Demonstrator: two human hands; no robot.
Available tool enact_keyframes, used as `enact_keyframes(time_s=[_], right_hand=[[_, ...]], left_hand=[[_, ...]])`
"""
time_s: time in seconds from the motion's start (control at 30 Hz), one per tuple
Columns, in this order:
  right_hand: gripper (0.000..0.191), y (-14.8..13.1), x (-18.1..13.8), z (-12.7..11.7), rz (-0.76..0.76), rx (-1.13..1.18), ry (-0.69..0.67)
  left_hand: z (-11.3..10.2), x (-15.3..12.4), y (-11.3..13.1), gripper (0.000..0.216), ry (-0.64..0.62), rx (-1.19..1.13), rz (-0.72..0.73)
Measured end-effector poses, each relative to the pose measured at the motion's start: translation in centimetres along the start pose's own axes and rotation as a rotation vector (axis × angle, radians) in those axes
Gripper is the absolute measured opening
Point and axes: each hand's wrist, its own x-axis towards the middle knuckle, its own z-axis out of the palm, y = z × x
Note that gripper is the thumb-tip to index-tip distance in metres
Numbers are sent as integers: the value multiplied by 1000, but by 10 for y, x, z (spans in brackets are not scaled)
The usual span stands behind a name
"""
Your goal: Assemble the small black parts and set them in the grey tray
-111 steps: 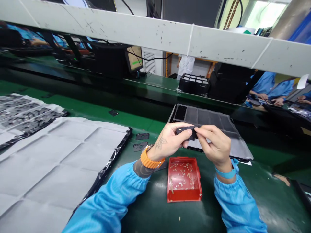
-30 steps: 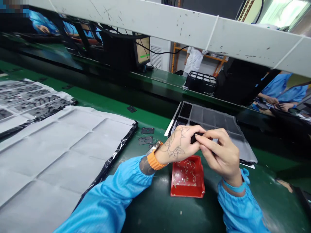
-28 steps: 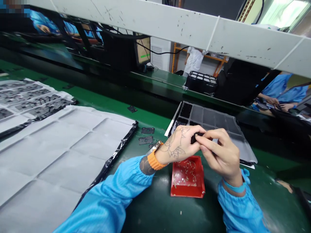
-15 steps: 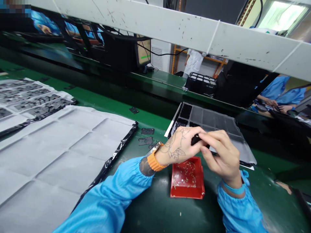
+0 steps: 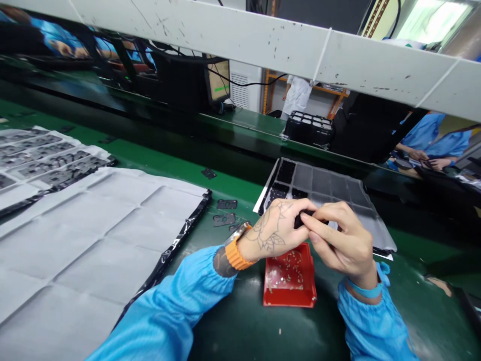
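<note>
Clamped on black part (image 5: 298, 221) with left hand (image 5: 276, 228); touching from right with right hand (image 5: 345, 238), cannot tell if gripping, nor long axis.

Bright pane (image 5: 432, 22) top right; bench (image 5: 233, 321) sheen faint; edges stretched.

Left hand (image 5: 276, 228) and right hand (image 5: 345, 241) pinch black part (image 5: 298, 220) above red bin (image 5: 289, 298) with small pale bits. Loose black plates (image 5: 224, 219) near white tray (image 5: 124, 235); partly filled tray (image 5: 338, 186) behind hands.
</note>
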Motion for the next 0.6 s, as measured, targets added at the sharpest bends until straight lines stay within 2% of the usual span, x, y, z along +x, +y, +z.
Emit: enact_keyframes(time_s=[0.3,0.6], right_hand=[[40,-5,4,2,21,-24,23],[32,-6,4,8,38,-15,73]], left_hand=[[-2,-2,4,26,-5,23,-29],[-5,-3,8,23,-57,77,-92]])
